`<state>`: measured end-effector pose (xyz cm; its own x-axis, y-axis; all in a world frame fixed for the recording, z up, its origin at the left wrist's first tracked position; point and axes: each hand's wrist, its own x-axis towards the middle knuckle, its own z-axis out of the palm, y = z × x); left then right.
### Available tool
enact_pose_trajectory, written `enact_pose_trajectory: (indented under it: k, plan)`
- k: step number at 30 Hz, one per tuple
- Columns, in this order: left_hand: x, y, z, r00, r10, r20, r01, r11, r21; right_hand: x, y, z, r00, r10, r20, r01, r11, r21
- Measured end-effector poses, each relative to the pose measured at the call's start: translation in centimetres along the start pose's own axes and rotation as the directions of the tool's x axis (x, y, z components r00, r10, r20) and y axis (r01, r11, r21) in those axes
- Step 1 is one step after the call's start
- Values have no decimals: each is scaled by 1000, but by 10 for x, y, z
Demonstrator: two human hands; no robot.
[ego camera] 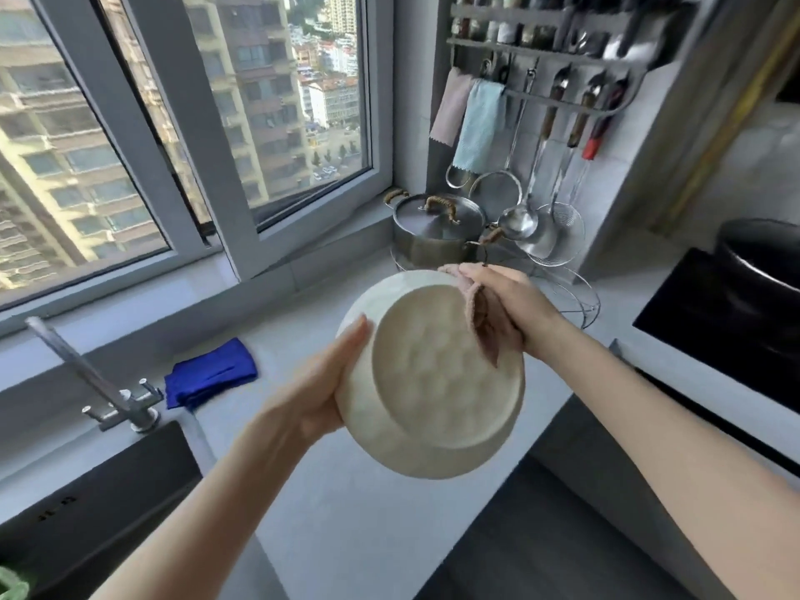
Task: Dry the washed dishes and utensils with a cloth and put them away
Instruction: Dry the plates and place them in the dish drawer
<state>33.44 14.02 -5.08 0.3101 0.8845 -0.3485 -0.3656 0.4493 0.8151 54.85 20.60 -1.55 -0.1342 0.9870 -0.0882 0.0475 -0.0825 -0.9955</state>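
The cream bowl (433, 383) is up in the air over the counter (346, 513), tipped so its base faces us, and it's mid-wipe. The left hand (320, 391) grips it by the left side, thumb laid along the outer wall, fingers hidden behind. The right hand (506, 305) pinches a pink cloth (485, 322) over the upper right edge, folded across the rim. By my reading, drying this piece is under way, not finished, and putting it away is yet to come. Moving outward, a blue cloth (212, 376) lies folded on the counter near the tap (86, 370) and the dark sink (99, 491). Whether more washed pieces wait in there, I can't tell. Back in the corner a lidded steel pot (437, 231) sits on a wire rack (580, 296), with ladles and strainers hanging from the wall rail (562, 97) above.
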Motion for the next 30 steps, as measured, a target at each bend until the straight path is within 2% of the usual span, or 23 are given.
enact_pose_trajectory:
  k: [2, 3, 5, 6, 7, 10, 13, 14, 16, 19, 22, 24, 27, 29, 30]
  plan:
    - [5, -8, 22, 1000, 30, 5, -30, 999, 22, -12, -6, -12, 993, -106, -56, 89, 964, -252]
    - [8, -13, 35, 999, 48, 20, -49, 999, 18, -17, -7, -17, 982, -171, -84, 120, 898, -423]
    - [12, -21, 63, 994, 77, 83, -76, 997, -20, -40, 0, -22, 935, -339, -107, 145, 639, -755]
    - [15, -25, 77, 990, 87, 107, -82, 995, -53, -58, 7, -21, 904, -417, -99, 139, 503, -853]
    - [18, -31, 90, 987, 88, 131, -77, 994, -84, -82, 12, -20, 877, -474, -78, 146, 418, -897]
    - [23, -55, 134, 980, 63, 187, -44, 994, -103, -149, 52, -52, 813, -583, -8, 243, 352, -904]
    - [24, -92, 190, 967, 16, 256, 2, 997, -72, -212, 97, -136, 705, -705, 80, 293, 186, -938]
    - [22, -106, 214, 960, -19, 280, 39, 997, -67, -233, 108, -168, 695, -713, 95, 297, 164, -941]
    - [21, -136, 261, 946, -90, 311, 119, 990, -73, -274, 121, -227, 699, -713, 52, 296, 222, -929]
    - [22, -187, 331, 895, -171, 412, 222, 972, -81, -334, 122, -302, 708, -681, -187, 264, 501, -825]
    - [20, -236, 394, 817, -233, 527, 312, 948, -65, -392, 112, -359, 691, -537, -484, 230, 797, -558]
    - [17, -264, 432, 762, -275, 587, 356, 934, -25, -429, 106, -391, 655, -400, -641, 190, 908, -372]
    - [16, -298, 482, 695, -372, 615, 392, 914, 109, -486, 109, -432, 599, -170, -782, -4, 977, -215]
    - [15, -318, 512, 676, -425, 602, 379, 901, 212, -526, 121, -457, 547, -102, -831, -261, 922, -286]
    - [15, -327, 526, 677, -445, 586, 366, 895, 257, -547, 127, -468, 514, -100, -852, -411, 843, -348]
